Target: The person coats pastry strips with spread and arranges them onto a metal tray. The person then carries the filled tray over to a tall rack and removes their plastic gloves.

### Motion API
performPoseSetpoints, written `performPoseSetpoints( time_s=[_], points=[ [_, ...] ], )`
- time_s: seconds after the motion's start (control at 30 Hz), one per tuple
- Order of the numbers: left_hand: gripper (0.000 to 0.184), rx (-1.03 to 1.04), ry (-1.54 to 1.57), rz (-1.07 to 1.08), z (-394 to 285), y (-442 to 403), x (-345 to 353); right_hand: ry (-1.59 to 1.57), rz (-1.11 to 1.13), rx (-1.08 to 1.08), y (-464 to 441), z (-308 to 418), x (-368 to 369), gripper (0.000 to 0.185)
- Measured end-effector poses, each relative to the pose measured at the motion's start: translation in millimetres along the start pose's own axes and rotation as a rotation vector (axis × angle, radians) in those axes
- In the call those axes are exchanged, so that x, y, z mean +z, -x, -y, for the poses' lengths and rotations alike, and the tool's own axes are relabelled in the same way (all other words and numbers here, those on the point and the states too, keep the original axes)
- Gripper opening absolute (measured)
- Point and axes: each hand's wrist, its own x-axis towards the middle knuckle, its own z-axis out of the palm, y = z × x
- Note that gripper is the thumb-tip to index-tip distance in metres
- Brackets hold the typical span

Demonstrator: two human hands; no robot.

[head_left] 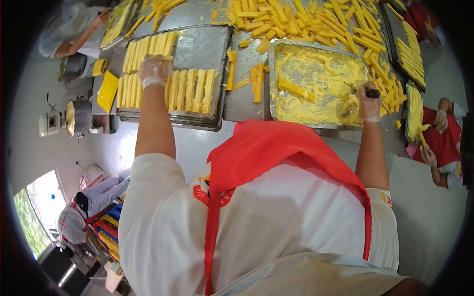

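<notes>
My left hand point(155, 71), in a clear glove, is over a dark baking tray point(202, 39), its fingers curled down among two rows of cream-coated yellow sticks point(190, 90). Whatever is under those fingers is hidden. In my right hand point(370, 104), also gloved, is a black-handled tool point(373, 93), gripped at the right edge of a metal pan point(272, 74). The tool's far end is largely lost in the pale yellow cream point(316, 64) spread over that pan. One yellow stick point(296, 90), partly smeared with cream, lies at the pan's left side.
A large heap of plain yellow sticks point(296, 19) covers the table behind the pan. A yellow scraper point(107, 91) rests by the tray's left side. Co-workers stand at the upper left point(74, 34) and right point(444, 133), near other trays. Another person point(84, 212) is at lower left.
</notes>
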Motion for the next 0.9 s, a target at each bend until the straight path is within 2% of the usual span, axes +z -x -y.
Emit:
performPoseSetpoints(
  time_s=[0.03, 0.07, 0.1, 0.17, 0.23, 0.3, 0.33, 0.4, 0.43, 0.47, 0.53, 0.57, 0.63, 0.67, 0.7, 0.73, 0.77, 0.83, 0.9],
  points=[
    [0.037, 0.097, -0.078, -0.054, -6, 2, -2, 0.092, -0.017, -0.048, 4, 4, -2, 0.006],
    [0.034, 0.029, 0.082, -0.105, -39, 13, -48, 0.185, -0.038, -0.094, 7, 9, -3, 0.007],
    [0.034, 0.059, 0.105, -0.095, -61, 13, -49, 0.352, -0.079, -0.099, 13, 45, 9, 0.007],
    [0.032, 0.38, 0.364, -0.285, -103, 15, -49, 0.458, 0.032, -0.196, 19, 84, 23, 0.009],
    [0.031, 0.683, 0.709, -0.077, -180, 36, -95, 0.266, 0.082, -0.224, 15, 107, 48, 0.012],
    [0.027, 0.941, 0.609, 0.059, -238, 50, -112, 0.108, 0.057, -0.262, 7, 116, 81, 0.015],
    [0.027, 0.958, 0.615, 0.054, -260, 53, -116, 0.101, 0.142, -0.28, 2, 124, 91, 0.016],
    [0.024, 0.966, 0.262, 0.345, -295, 57, -116, 0.13, 0.241, -0.284, 0, 134, 102, 0.018],
    [0.024, 0.979, 0.266, 0.341, -302, 59, -112, 0.165, 0.253, -0.269, 2, 135, 101, 0.019],
    [0.022, 0.964, 0.254, 0.361, -306, 60, -106, 0.243, 0.192, -0.377, 1, 121, 95, 0.019],
    [0.021, 0.951, 0.241, 0.378, -307, 57, -106, 0.252, 0.157, -0.323, -2, 93, 65, 0.018],
    [0.022, 0.954, 0.345, 0.392, -304, 56, -110, 0.254, 0.135, -0.274, -3, 82, 46, 0.017],
    [0.024, 0.948, 0.447, 0.407, -297, 59, -116, 0.498, 0.123, -0.227, 2, 96, 6, 0.015],
    [0.025, 0.883, 0.606, 0.283, -293, 62, -118, 0.494, 0.127, -0.23, -3, 99, -10, 0.015],
    [0.027, 0.811, 0.758, 0.156, -291, 64, -121, 0.425, 0.066, -0.393, -7, 101, -25, 0.015],
    [0.027, 0.806, 0.752, 0.159, -292, 65, -124, 0.352, 0.002, -0.552, -8, 98, -36, 0.015],
    [0.027, 0.757, 0.77, 0.188, -293, 65, -128, 0.344, 0.002, -0.552, -9, 88, -44, 0.015],
    [0.028, 0.713, 0.774, 0.211, -298, 65, -131, 0.665, 0.247, -0.481, -14, 81, -51, 0.019],
    [0.03, 0.647, 0.796, 0.227, -304, 70, -120, 0.622, 0.234, -0.567, -2, 75, -41, 0.014]
  ],
)
